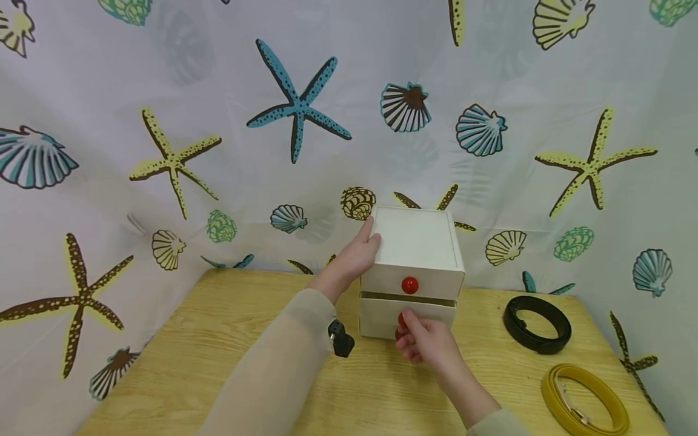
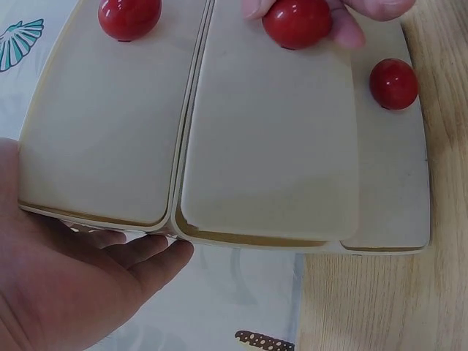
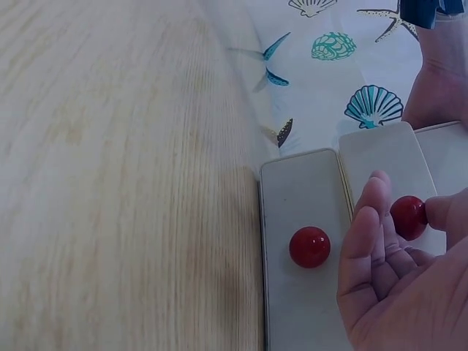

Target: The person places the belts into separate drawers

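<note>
Bracing the white drawer box [image 1: 415, 237] at its left side, the left hand [image 1: 354, 257] rests with fingers extended along the wall, not wrapped around anything. The right hand [image 1: 428, 345] pinches the red middle knob [image 2: 296, 22] between thumb and fingers. The box stands on the far part of the table [image 1: 218, 321], left of a coiled black belt [image 1: 564, 330] and a yellow belt [image 1: 618, 409]. Its middle drawer [image 2: 270, 139] sits slightly forward of its neighbours.

The panels look stiff but thin and light, so the box would probably slide or tip easily without a brace; any contents are hidden, so their weight cannot be told. The glossy round knob looks hard and slightly slippery: the surest hold seems to be behind its widest part, with steady, gentle pressure on the side wall, which might bow if squeezed.
</note>
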Action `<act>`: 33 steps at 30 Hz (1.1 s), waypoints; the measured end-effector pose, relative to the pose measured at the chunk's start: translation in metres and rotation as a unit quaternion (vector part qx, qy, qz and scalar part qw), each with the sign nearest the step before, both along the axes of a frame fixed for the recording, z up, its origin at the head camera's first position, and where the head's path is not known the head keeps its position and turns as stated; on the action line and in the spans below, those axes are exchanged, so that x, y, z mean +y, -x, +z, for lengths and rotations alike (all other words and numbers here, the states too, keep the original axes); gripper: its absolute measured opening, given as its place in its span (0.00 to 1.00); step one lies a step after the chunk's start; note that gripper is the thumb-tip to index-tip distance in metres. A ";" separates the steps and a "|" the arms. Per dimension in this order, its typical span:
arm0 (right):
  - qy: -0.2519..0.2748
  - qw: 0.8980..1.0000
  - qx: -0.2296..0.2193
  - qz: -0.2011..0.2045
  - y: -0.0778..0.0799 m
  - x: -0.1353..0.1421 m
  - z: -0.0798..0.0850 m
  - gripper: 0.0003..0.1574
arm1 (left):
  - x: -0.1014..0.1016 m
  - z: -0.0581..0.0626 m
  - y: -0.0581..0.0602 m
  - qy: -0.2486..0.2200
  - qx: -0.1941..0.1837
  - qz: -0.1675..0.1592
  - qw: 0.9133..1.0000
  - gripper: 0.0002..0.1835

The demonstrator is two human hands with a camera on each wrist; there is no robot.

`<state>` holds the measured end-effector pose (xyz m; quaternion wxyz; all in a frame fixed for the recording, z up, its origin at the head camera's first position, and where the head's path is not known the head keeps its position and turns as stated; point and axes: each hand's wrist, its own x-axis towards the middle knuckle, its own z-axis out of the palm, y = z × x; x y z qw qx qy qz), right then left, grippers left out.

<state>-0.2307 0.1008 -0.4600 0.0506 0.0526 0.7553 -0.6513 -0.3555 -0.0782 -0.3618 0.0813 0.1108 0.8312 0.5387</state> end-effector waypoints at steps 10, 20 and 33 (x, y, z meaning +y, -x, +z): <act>-0.011 1.000 0.007 0.006 -0.006 0.003 -0.004 0.36 | 0.001 0.000 0.000 0.007 0.001 0.002 1.000 0.37; -0.013 1.000 0.003 0.017 -0.013 0.003 -0.003 0.34 | 0.000 -0.001 0.000 0.007 0.002 0.003 1.000 0.37; -0.015 0.999 0.006 0.029 -0.025 0.005 -0.004 0.34 | 0.000 -0.001 0.002 0.006 -0.006 0.002 1.000 0.37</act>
